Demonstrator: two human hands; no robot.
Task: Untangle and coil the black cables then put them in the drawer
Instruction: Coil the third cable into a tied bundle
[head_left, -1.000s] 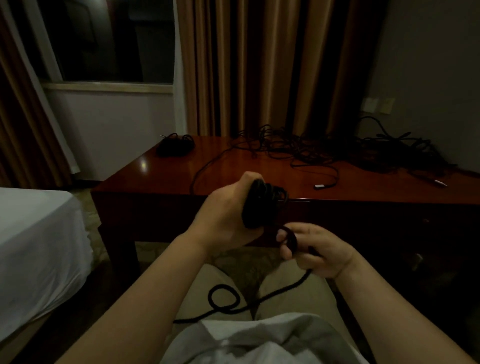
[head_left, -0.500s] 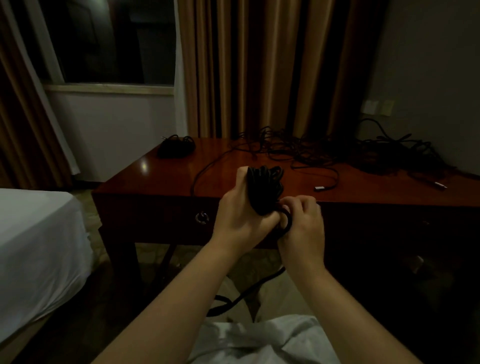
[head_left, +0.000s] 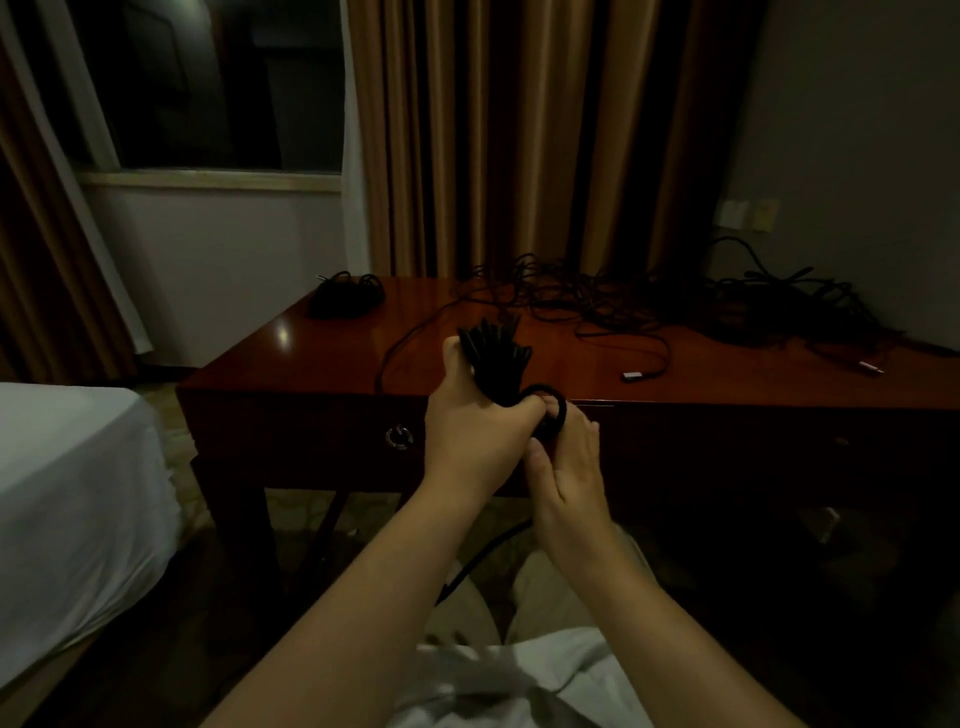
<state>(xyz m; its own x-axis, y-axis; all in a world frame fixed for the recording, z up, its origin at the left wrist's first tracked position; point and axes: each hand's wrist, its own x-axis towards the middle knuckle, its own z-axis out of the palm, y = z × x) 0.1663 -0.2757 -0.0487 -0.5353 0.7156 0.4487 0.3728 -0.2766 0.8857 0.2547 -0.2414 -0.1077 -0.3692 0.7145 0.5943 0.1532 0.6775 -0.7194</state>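
The left hand grips a folded bundle of smooth black cable in front of the glossy wooden desk. The right hand pinches a loop around its base. Tangled cables on the desk's far side blur into shadow.

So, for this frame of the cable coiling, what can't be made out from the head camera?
- Coiled cable: its lower part is hidden inside the left hand.
- Right hand: its fingertips are hidden behind the wrap loop and the left hand.
- Loose tail: its end drops out of sight behind the arms.
- Tangled cables on the desk: too dark to count.
- Drawer: only its dark front shows, contents unseen.
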